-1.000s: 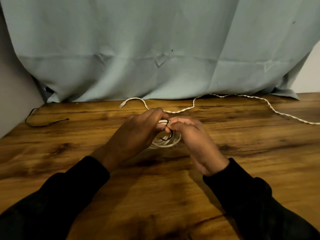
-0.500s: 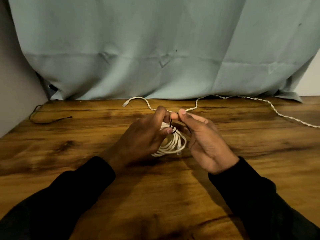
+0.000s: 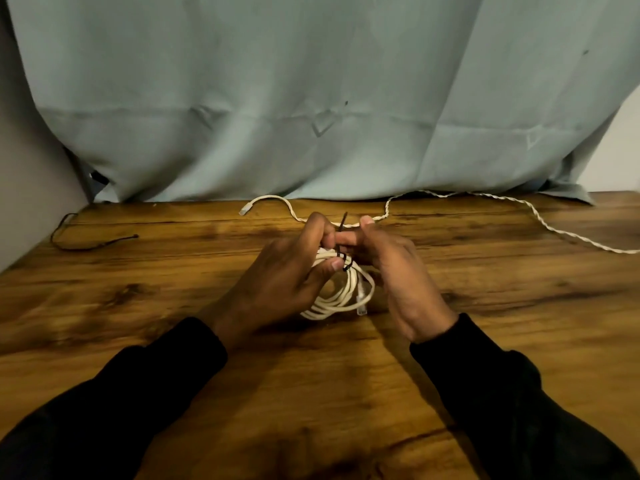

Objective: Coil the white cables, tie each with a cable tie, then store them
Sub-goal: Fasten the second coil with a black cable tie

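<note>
While both hands worked mid-tabletop, left hand [image 3: 277,282] fingers pinched the white coil [image 3: 341,292] and right hand [image 3: 391,268] fingers pinched the black tie [image 3: 343,225] | risk: tie tail could slip out, loosening the loops | wooden tabletop [image 3: 485,323]; uncoiled cable [image 3: 450,202] and thin black wire [image 3: 90,242] far; grey-green curtain [image 3: 311,98] behind

Makeshift home workspace, likely. Rustic wooden desk [image 3: 138,341] pushed into a plain wall corner; creased pale-blue cloth backdrop [image 3: 277,98] hung behind; loose white cable [image 3: 554,230] trailing across.
</note>
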